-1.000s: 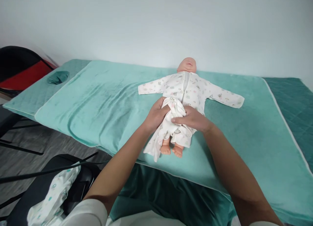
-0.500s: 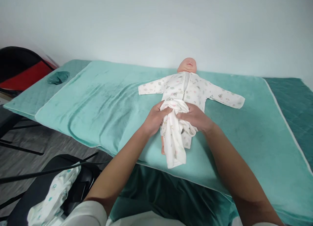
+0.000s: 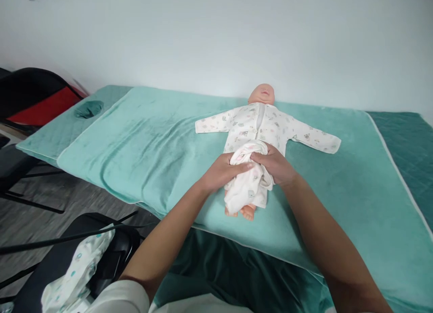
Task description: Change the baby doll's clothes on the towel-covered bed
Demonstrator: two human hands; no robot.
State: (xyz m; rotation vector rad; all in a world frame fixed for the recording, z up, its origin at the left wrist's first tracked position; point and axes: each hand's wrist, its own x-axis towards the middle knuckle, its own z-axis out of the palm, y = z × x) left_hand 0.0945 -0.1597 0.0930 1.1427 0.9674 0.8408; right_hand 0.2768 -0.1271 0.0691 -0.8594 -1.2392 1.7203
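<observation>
A baby doll (image 3: 261,93) lies on its back on a teal towel (image 3: 158,146), head toward the wall. It wears a white printed top (image 3: 267,126) with both sleeves spread out. Bunched white printed trousers (image 3: 248,186) cover its hips and legs, and only the feet (image 3: 246,211) stick out below. My left hand (image 3: 221,171) grips the bunched cloth from the left. My right hand (image 3: 275,164) holds the waistband from the right. Both hands are closed on the cloth.
The towel covers a padded teal table (image 3: 406,137) that runs along a white wall. A black chair with a red seat (image 3: 37,101) stands at far left. Another black chair (image 3: 64,254) at lower left carries a white printed garment (image 3: 76,270).
The loose trouser leg that hung down past the doll's feet is gathered up into the bunch. Both hands shifted slightly along the cloth. The camera view moved a little.
</observation>
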